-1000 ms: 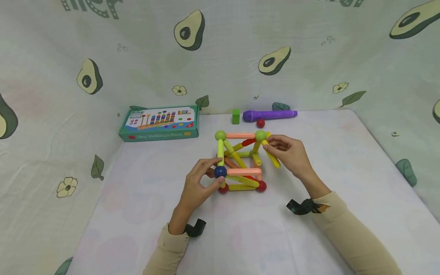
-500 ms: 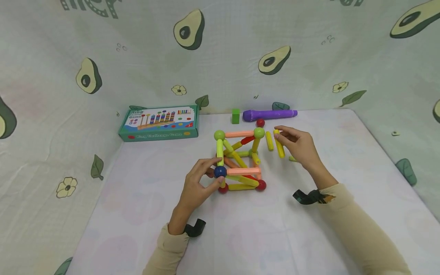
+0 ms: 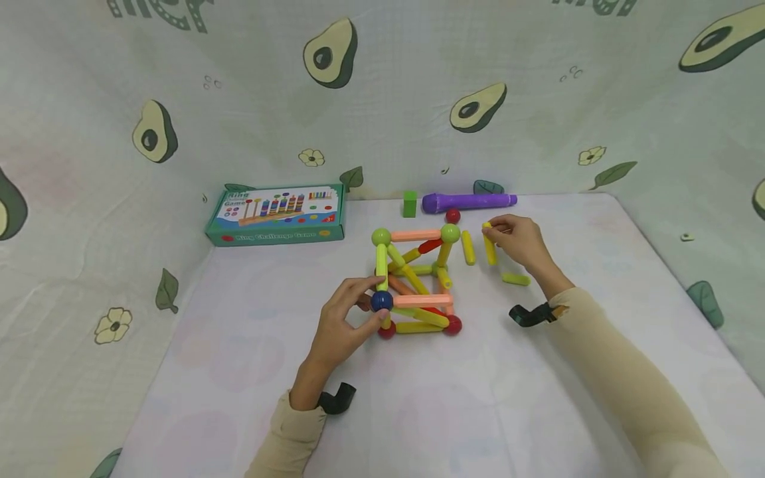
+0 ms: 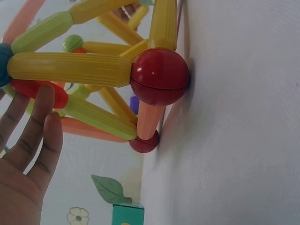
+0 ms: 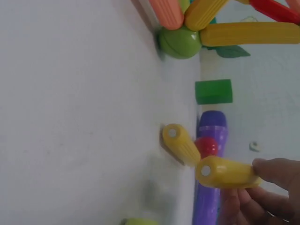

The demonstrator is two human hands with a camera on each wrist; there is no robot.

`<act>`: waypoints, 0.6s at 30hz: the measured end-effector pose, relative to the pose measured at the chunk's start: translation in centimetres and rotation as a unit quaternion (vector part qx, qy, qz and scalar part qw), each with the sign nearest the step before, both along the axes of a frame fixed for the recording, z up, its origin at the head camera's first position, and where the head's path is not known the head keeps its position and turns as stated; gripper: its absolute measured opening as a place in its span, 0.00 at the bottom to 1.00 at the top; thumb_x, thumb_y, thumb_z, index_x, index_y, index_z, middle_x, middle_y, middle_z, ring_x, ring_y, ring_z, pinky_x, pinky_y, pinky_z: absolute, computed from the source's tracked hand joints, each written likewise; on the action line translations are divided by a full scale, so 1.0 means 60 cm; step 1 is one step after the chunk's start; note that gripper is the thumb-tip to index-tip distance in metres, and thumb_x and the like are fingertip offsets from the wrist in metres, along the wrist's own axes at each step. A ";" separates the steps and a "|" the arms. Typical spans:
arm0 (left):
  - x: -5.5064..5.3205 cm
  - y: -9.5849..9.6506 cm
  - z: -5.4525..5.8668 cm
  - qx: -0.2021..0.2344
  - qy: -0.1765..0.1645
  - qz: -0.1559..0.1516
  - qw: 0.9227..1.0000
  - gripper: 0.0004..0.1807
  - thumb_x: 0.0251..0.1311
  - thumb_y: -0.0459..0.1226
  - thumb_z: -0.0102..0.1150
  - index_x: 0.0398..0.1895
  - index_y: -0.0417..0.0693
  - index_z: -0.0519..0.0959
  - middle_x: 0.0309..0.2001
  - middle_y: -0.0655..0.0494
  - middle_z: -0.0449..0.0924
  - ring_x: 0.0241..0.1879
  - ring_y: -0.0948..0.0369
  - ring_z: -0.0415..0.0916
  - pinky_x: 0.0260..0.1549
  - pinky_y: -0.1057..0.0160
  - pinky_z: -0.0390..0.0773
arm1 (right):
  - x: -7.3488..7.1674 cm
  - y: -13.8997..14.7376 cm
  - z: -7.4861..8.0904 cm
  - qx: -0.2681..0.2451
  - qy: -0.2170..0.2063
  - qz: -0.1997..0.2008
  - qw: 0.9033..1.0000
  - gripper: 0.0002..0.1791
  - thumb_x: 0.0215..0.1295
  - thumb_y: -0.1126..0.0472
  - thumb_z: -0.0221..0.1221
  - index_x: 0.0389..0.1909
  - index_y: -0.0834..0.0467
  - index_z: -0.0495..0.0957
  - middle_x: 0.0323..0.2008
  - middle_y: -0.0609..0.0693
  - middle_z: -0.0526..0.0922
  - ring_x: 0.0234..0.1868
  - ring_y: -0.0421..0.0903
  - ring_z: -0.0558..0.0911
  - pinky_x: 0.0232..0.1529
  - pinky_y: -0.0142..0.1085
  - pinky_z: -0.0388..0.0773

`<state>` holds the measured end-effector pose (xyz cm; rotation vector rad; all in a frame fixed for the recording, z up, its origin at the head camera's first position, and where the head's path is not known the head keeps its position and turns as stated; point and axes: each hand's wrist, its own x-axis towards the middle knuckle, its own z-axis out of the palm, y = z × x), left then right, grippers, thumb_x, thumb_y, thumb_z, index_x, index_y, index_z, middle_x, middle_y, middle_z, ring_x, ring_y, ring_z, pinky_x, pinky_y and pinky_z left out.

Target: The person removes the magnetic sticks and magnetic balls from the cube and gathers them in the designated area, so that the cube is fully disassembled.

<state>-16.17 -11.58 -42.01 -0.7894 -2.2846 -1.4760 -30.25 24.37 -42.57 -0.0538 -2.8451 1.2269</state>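
A cube-like frame of magnetic sticks and balls stands mid-table, with salmon rods point(image 3: 416, 235), yellow and lime ones, and green balls point(image 3: 450, 233) at its upper far corners. At the near upper left corner, my left hand point(image 3: 340, 325) pinches a blue ball point(image 3: 382, 301) between thumb and fingers. Its other fingers point(image 4: 44, 112) extend beside a red and lime rod in the left wrist view. My right hand point(image 3: 521, 242), right of the frame, pinches a yellow magnetic stick point(image 5: 227, 172) by its upper end. That stick hangs nearly upright, lower end towards the table.
A second yellow stick point(image 3: 468, 247) lies between the frame and my right hand; a lime stick point(image 3: 516, 279) lies below that hand. Along the back are a game box point(image 3: 277, 216), a green block point(image 3: 409, 204), a purple microphone-shaped toy point(image 3: 469, 202) and a red ball point(image 3: 453, 216).
My right hand has carried the yellow stick from beside the frame's far right green ball to the right, uncovering the lime stick. My left hand keeps its grip on the blue ball.
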 end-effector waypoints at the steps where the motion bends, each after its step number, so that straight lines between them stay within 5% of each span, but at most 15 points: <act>1: -0.002 0.000 -0.005 -0.001 0.000 0.001 1.000 0.28 0.56 0.27 0.69 0.62 0.40 0.76 0.50 0.46 0.76 0.39 0.57 0.77 0.43 0.58 0.81 | -0.006 -0.001 -0.004 0.001 -0.005 0.002 1.000 0.22 0.72 0.50 0.60 0.56 0.63 0.78 0.48 0.61 0.83 0.43 0.55 0.83 0.40 0.41 0.78; 8: -0.020 -0.008 -0.050 -0.006 -0.005 0.009 1.000 0.30 0.57 0.34 0.72 0.65 0.49 0.76 0.52 0.53 0.75 0.41 0.60 0.76 0.44 0.60 0.80 | -0.041 -0.009 -0.021 0.027 -0.040 0.012 0.999 0.19 0.71 0.54 0.62 0.52 0.66 0.78 0.44 0.62 0.82 0.40 0.54 0.80 0.39 0.41 0.76; 18: -0.026 -0.011 -0.054 -0.002 0.004 -0.001 1.000 0.30 0.57 0.36 0.73 0.65 0.52 0.76 0.53 0.54 0.75 0.42 0.60 0.76 0.43 0.58 0.81 | -0.063 -0.011 -0.042 0.057 -0.050 0.010 0.997 0.19 0.70 0.54 0.62 0.48 0.67 0.80 0.41 0.61 0.82 0.38 0.52 0.78 0.38 0.39 0.75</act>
